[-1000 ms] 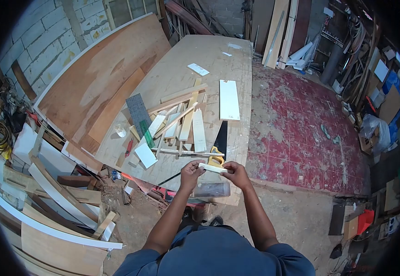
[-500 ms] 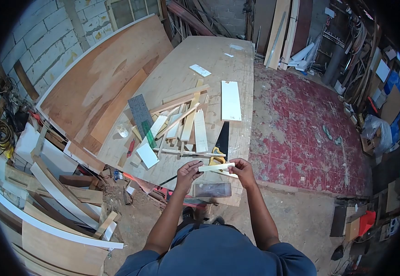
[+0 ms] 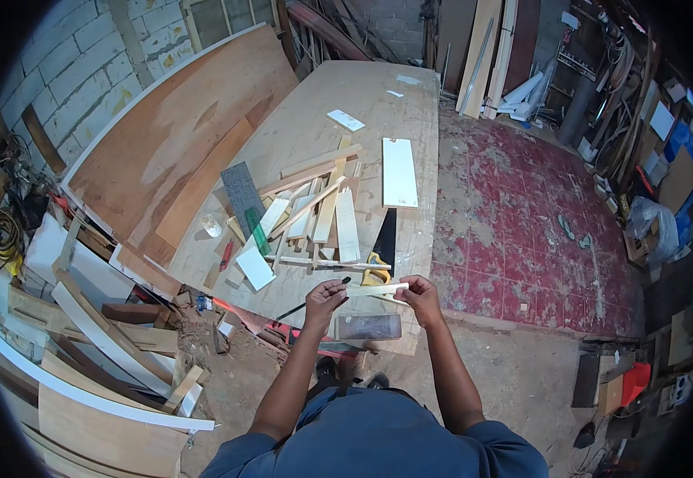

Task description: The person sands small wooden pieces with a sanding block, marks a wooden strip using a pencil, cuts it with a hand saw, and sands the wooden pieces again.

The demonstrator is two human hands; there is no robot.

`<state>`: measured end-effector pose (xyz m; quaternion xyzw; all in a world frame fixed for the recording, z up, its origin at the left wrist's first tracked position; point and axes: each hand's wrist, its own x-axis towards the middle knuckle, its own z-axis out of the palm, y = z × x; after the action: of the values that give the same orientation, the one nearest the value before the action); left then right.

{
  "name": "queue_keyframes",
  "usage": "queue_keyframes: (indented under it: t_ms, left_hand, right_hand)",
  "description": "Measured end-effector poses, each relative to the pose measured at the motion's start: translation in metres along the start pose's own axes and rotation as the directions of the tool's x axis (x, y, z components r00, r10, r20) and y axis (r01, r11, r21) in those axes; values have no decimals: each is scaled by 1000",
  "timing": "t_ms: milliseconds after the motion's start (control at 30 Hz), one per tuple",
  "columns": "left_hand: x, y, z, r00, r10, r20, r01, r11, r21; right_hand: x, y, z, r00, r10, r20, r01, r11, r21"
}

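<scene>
A short, pale wooden strip (image 3: 376, 291) is stretched level between my two hands, above the near edge of the workbench. The fingers of my left hand (image 3: 326, 303) pinch its left end. At the other end, my right hand (image 3: 419, 299) grips the strip between thumb and fingers. A thin dark stick (image 3: 290, 312) shows on both sides of my left hand; whether that hand holds it is unclear. Just beyond the strip lies a handsaw with a yellow handle (image 3: 376, 271) and a dark blade (image 3: 386, 239). Below the strip rests a dark rectangular block (image 3: 368, 327).
Loose wooden offcuts (image 3: 326, 203) are heaped on the workbench (image 3: 306, 119). Around them lie a white board (image 3: 400, 174), a grey textured strip (image 3: 243, 191) and a red-handled tool (image 3: 226, 256). A large plywood panel (image 3: 171, 151) leans at left; red tiled floor (image 3: 513, 223) extends right.
Both hands keep hold of the wooden strip, almost in place. More of the dark stick's tip shows beyond my left fingers. The view has shifted very slightly.
</scene>
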<state>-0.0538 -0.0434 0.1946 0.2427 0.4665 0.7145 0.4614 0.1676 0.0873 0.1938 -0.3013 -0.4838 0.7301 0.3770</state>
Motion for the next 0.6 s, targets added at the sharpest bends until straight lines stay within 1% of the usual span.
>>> queue_keyframes:
  t_ms: [133, 200, 300, 433, 500, 533, 600]
  left_hand:
    - [-1, -3, -2, 999, -35, -21, 34, 998, -44]
    - [0, -5, -5, 999, -42, -7, 42, 999, 0]
    - [1, -9, -6, 1000, -19, 6, 19, 1000, -11]
    - [0, -11, -6, 999, -34, 30, 34, 999, 18]
    - [0, -20, -14, 993, -56, 107, 23, 958, 285]
    - [-1, -25, -19, 993, -63, 105, 31, 958, 285]
    - [-1, -38, -28, 981, -147, 125, 80, 900, 428]
  right_hand:
    - [-3, 2, 2, 998, 53, -27, -52, 998, 29]
    - [-5, 5, 1, 997, 73, -38, -72, 997, 18]
    - [-7, 8, -1, 996, 80, -45, -79, 997, 22]
    - [-12, 12, -3, 994, 82, -68, -80, 996, 36]
    - [-14, 17, -7, 993, 88, -73, -88, 996, 10]
    - [-16, 21, -8, 993, 95, -77, -94, 995, 11]
    - [-19, 33, -14, 987, 156, -51, -156, 988, 2]
